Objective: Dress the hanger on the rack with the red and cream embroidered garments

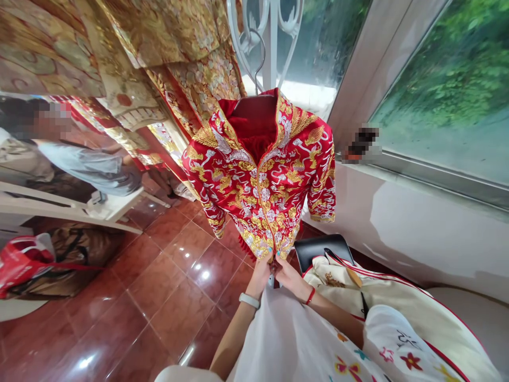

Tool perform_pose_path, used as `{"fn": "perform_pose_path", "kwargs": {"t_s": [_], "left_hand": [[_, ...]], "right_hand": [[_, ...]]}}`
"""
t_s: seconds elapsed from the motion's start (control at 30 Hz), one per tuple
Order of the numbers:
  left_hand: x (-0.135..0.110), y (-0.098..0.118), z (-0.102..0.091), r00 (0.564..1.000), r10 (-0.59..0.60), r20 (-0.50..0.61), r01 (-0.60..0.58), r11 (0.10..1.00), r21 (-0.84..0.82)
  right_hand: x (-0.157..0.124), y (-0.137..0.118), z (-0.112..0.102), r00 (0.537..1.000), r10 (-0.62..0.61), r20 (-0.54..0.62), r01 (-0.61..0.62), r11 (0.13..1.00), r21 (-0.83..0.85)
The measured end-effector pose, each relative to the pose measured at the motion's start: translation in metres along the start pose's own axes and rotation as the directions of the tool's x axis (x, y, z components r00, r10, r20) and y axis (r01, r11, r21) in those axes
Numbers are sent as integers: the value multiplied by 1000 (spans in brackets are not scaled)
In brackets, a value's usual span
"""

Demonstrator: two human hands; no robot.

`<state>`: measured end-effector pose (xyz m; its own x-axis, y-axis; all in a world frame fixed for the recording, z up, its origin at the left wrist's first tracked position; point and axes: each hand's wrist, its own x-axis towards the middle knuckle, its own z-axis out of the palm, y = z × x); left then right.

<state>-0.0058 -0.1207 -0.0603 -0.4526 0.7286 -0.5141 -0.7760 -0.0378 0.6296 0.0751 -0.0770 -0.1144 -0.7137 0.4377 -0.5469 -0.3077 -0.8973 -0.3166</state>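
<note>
Glossy red floor tiles spread below the left hand and right hand, both pinching the front hem of a red gold-embroidered jacket hanging just above.

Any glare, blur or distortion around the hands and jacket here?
Head view: daylight from the window lights the red jacket sharply; left hand and right hand at its hem are in focus; glare spots dot the floor tiles; wide-angle distortion bends the edges; greenery outside looks smeared.
</note>
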Motion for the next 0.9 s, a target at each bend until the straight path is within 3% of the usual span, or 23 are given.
{"fn": "perform_pose_path", "kwargs": {"t_s": [0.37,0.9], "left_hand": [[-1,3,0,996,-52,-69,53,999,10],[-6,0,6,985,93,-146,-77,991,112]], "right_hand": [[-4,-3,5,999,32,44,-30,998,-48],[-4,-8,32,991,50,125,-44,998,-52]]}}
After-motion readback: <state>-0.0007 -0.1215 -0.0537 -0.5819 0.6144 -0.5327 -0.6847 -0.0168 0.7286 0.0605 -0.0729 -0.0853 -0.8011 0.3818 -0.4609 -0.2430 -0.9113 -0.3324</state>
